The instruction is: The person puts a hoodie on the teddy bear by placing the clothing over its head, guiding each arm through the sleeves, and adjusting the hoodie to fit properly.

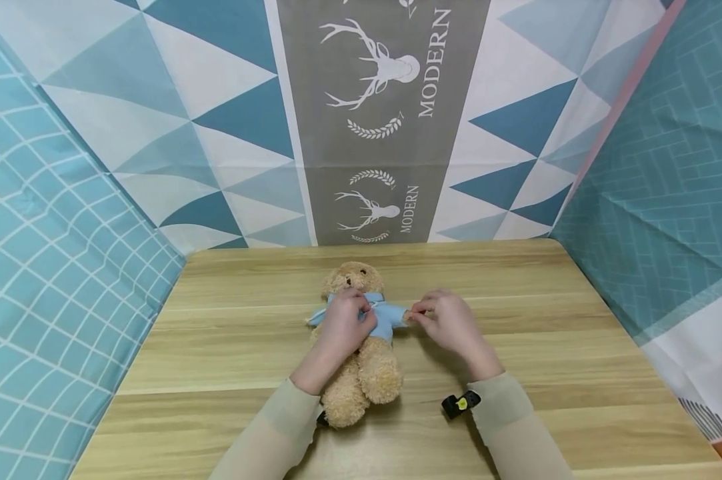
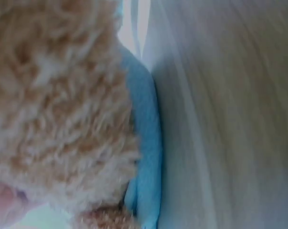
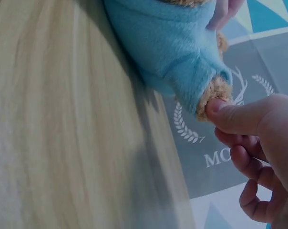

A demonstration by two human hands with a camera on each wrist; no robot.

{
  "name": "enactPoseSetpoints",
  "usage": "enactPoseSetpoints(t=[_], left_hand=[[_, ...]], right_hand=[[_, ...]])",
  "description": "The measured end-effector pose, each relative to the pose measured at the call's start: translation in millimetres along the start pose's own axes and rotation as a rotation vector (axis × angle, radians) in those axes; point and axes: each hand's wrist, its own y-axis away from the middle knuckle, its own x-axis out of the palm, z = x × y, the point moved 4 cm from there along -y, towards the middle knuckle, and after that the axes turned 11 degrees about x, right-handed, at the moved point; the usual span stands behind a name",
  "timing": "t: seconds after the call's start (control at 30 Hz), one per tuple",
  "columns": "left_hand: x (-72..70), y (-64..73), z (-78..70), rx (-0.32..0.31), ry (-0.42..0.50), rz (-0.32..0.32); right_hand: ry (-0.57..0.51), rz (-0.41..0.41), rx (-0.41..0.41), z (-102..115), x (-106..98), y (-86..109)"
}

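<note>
A tan teddy bear in a light blue shirt lies on its back on the wooden table, head toward the far edge. My right hand pinches the bear's paw at the sleeve end between thumb and fingers. Over the bear's chest, my left hand has its fingers curled at the front of the shirt, just below the collar; its fingertips are partly hidden. Close-up fur and the blue shirt edge fill much of the left wrist view.
The wooden table extends around the bear. A patterned cloth wall stands behind its far edge, with blue cloth walls on the left and right. A black wrist strap sits by the right cuff.
</note>
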Motion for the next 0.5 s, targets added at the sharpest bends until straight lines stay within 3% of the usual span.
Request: enactPoseSetpoints(t=[0.17, 0.33, 0.5], left_hand=[[-4.1, -0.7, -1.6, -0.027, 0.005, -0.005], [-5.3, -1.3, -5.1, -0.037, -0.059, 0.03], [-5.7, -3.0, -5.5, -0.028, -0.065, 0.092]], right_hand=[[-0.039, 0.055, 0.062, -4, 0, -1.1], [-0.054, 0.125, 0.11, 5, -4, 0.1], [-0.022, 0.095, 0.094, 16, -6, 0.2]])
